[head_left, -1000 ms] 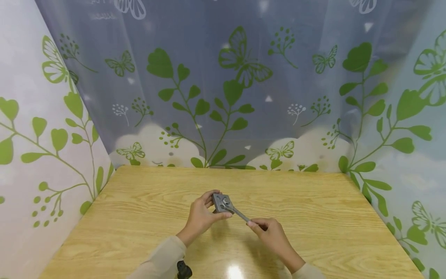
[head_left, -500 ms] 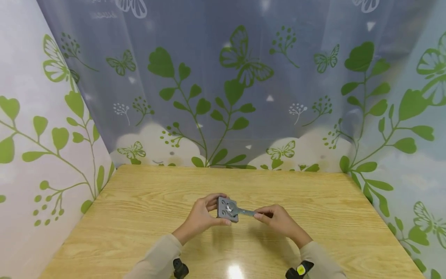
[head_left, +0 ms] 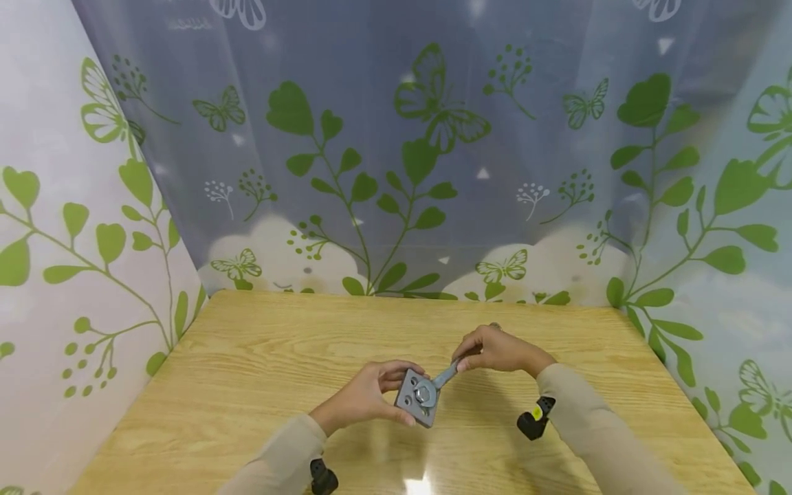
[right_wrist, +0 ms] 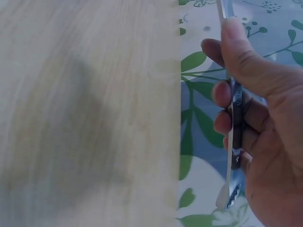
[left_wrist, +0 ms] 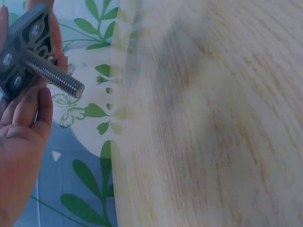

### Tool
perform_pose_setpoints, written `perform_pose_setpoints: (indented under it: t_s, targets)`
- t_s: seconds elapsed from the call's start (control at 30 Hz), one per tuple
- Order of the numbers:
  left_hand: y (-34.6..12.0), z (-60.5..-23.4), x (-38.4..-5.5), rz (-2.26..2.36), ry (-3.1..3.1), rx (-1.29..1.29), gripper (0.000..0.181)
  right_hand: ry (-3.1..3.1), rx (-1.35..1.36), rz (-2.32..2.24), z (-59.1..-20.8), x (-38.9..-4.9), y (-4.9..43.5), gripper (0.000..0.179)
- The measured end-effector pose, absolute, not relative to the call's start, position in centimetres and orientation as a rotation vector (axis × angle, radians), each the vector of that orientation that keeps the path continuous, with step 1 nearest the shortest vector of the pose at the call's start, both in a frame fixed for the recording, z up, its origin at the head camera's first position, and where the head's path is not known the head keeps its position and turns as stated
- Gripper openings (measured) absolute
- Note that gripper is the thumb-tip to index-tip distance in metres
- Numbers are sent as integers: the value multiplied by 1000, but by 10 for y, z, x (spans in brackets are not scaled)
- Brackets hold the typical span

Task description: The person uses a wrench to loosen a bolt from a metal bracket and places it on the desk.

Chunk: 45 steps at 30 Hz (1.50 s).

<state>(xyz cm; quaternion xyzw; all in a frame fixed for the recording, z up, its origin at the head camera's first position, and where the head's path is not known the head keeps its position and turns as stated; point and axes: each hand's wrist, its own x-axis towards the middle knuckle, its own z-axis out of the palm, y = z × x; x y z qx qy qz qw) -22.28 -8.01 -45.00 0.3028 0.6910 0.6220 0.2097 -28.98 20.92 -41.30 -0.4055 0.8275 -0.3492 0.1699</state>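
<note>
From where I stand, much of the wrench (head_left: 445, 376) is lost behind the fingers of the right hand (head_left: 502, 349); its far tip just peeks out above the knuckles, and in the right wrist view its other end runs off the top edge at twelve o'clock. The wrench head sits about the bolt (head_left: 423, 394) on the grey square plate (head_left: 409, 401), though I can't make out whether it rings the bolt head all the way round. The threaded shank shows only from the left wrist, jutting out of the plate's underside toward four o'clock, and there the left hand (head_left: 373, 393) is cut off by the nine o'clock edge. The plate is held up above the wooden table (head_left: 297, 337), tilted, on the wearer's six o'clock side. The left hand comes in from nine o'clock and grips the plate by its edges, thumb along the near side, fingers round the far one. The right hand lies out toward two o'clock from the plate, wrist bent, palm turned down, thumb and fingers pinching the wrench handle. Both beige sleeves (head_left: 600, 426) run off the bottom edge, a black wrist device (head_left: 533, 421) with a yellow spot on the right one; the left one's device is too dark to read.
</note>
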Motion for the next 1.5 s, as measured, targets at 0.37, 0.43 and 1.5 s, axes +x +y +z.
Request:
perform_pose_setpoints:
  t_s: [0.37, 0.43, 1.5]
  targets:
    - [-76, -447, -224, 1670, 1858, 904, 71, 2366, -1193, -776, -377, -303, 193, 18]
    - [-76, -446, -224, 1669, 1851, 904, 72, 2368, -1176, -764, -375, -303, 193, 18]
    - [-69, -458, -228, 1935, 2404, 392, 79, 2836, -386, -1306, -449, -198, 198, 37]
